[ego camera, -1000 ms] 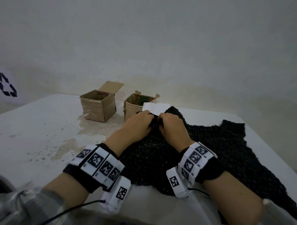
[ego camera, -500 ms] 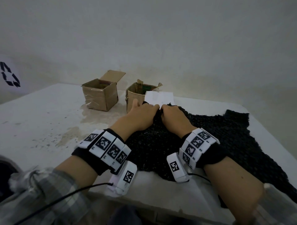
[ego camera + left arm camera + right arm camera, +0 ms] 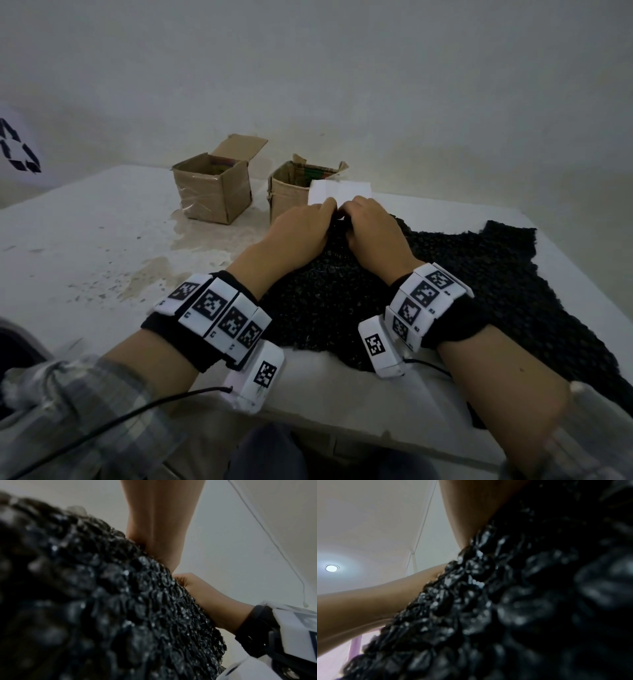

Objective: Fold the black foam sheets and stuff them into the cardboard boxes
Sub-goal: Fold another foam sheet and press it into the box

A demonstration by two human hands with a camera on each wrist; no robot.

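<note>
A black bumpy foam sheet (image 3: pixel 479 274) lies on the white table (image 3: pixel 85 233) and spreads out to the right. My left hand (image 3: pixel 301 229) and right hand (image 3: pixel 373 229) are side by side at its far edge, fingers curled on the bunched foam there. The fingertips are hidden behind the hands. Two open cardboard boxes stand beyond: the left box (image 3: pixel 214 192) and the right box (image 3: pixel 291 195), just past my left hand. In the left wrist view the foam (image 3: pixel 102 601) fills the frame and the right hand (image 3: pixel 205 597) grips its edge. Foam (image 3: pixel 522 601) also blocks the right wrist view.
A white folded sheet (image 3: pixel 342 192) leans by the right box, just beyond my knuckles. The tabletop left of the foam is stained and flaking (image 3: pixel 154 274). A wall rises close behind the boxes. The table's near edge (image 3: pixel 342 411) is below my wrists.
Both hands have stayed together on the foam's far edge and crept slightly toward the right box. The left forefinger, raised half a second ago, is back down on the foam.
</note>
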